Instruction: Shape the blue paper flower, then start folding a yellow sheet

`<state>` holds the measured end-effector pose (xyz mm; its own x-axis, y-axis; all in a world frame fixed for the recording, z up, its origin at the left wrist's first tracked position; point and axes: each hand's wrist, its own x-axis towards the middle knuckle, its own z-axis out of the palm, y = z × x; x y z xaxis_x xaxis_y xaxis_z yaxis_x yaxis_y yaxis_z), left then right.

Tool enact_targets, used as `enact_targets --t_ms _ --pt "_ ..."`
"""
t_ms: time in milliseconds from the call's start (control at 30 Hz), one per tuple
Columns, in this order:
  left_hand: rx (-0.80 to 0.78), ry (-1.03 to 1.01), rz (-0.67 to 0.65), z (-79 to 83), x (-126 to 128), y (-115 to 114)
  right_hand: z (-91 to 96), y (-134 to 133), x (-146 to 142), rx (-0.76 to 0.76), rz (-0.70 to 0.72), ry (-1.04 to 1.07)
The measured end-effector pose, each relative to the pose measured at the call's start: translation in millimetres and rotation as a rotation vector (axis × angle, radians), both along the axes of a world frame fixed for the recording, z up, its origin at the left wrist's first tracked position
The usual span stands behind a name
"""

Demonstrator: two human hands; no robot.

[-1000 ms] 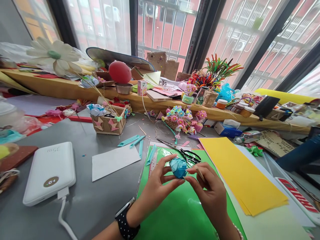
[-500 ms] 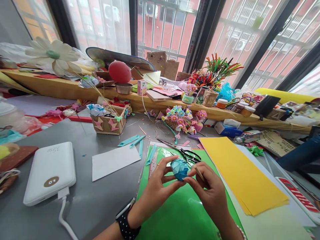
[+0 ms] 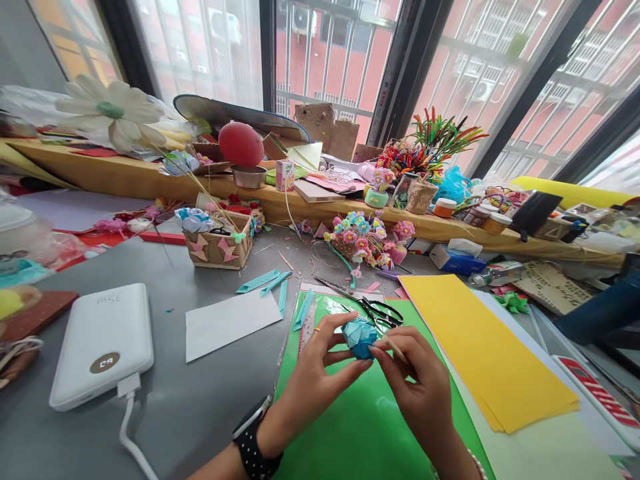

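A small blue folded-paper flower (image 3: 360, 335) sits between my two hands above a green sheet (image 3: 350, 427). My left hand (image 3: 313, 377) pinches it from the left with thumb and fingers; a dark dotted wristband is on that wrist. My right hand (image 3: 417, 390) presses its fingertips to the flower's right side and also holds a thin wooden stick (image 3: 397, 348). Black-handled scissors (image 3: 373, 308) lie just beyond the hands.
Yellow paper (image 3: 480, 347) lies to the right. A white power bank (image 3: 103, 343) with cable and a white sheet (image 3: 230, 321) lie to the left. Further back are teal paper strips (image 3: 270, 283), a cardboard box (image 3: 217, 248), a paper-flower basket (image 3: 363, 240) and a cluttered wooden sill (image 3: 125, 177).
The blue flower has been turned slightly between the fingers, and my right fingertips have closed in on it. The hands stay in the same place.
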<state>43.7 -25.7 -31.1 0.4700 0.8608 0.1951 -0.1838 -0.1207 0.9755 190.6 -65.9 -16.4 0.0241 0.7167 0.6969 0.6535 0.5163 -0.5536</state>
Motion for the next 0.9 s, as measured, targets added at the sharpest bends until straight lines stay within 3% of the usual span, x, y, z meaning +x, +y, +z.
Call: enact_targets --t_ms 100,167,367,500,900 --pt "0.004 -0.008 0.001 0.2 0 0 -3.5 -2 0 0.127 0.001 -0.051" --pt "0.011 -0.008 0.007 -0.1 0 0 -4.3 -3 0 0.12 0.024 -0.038" --pt "0.008 0.031 0.017 0.7 -1 0 4.6 0 7 -0.165 0.156 0.156" --pt "0.039 0.054 -0.01 2.1 -2 -1 8.7 2 12 -0.26 0.225 0.211" --pt "0.1 0.106 0.017 0.7 -2 0 7.9 0 6 -0.177 0.13 0.081"
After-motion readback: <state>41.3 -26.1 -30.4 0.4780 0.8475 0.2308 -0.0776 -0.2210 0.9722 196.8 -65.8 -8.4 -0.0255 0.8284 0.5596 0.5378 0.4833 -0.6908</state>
